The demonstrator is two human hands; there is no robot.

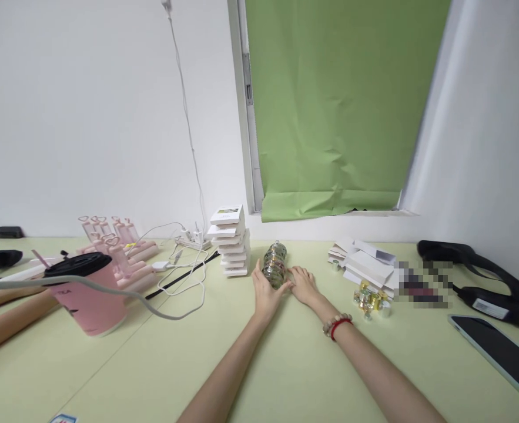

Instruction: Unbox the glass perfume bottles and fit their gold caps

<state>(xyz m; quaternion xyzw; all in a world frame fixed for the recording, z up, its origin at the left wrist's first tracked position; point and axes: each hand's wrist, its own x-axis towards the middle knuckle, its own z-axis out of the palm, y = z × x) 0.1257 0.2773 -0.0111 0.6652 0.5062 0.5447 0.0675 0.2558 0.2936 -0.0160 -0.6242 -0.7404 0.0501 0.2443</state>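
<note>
A short row of shiny, clear-glass pieces (275, 258), which look like small round jars, lies in the middle of the table and runs away from me. My left hand (266, 292) curls around its near end, fingers along the left side and thumb reaching across the front. On the other side, my right hand (303, 285) rests on the tabletop with fingers stretched out and lightly bent. Its fingertips come up against or very close to the nearest glass piece; exact contact is hard to make out. A beaded bracelet and a red band circle the right wrist.
Left of the glass stands a stack of small white boxes (230, 241). Gold and silver caps (369, 299) and flattened white cartons (369, 264) lie right. A phone (501, 352), black headset (497, 294), pink cup (89, 299), pink tubes (131, 270) and a loose white cable (175, 317) surround them.
</note>
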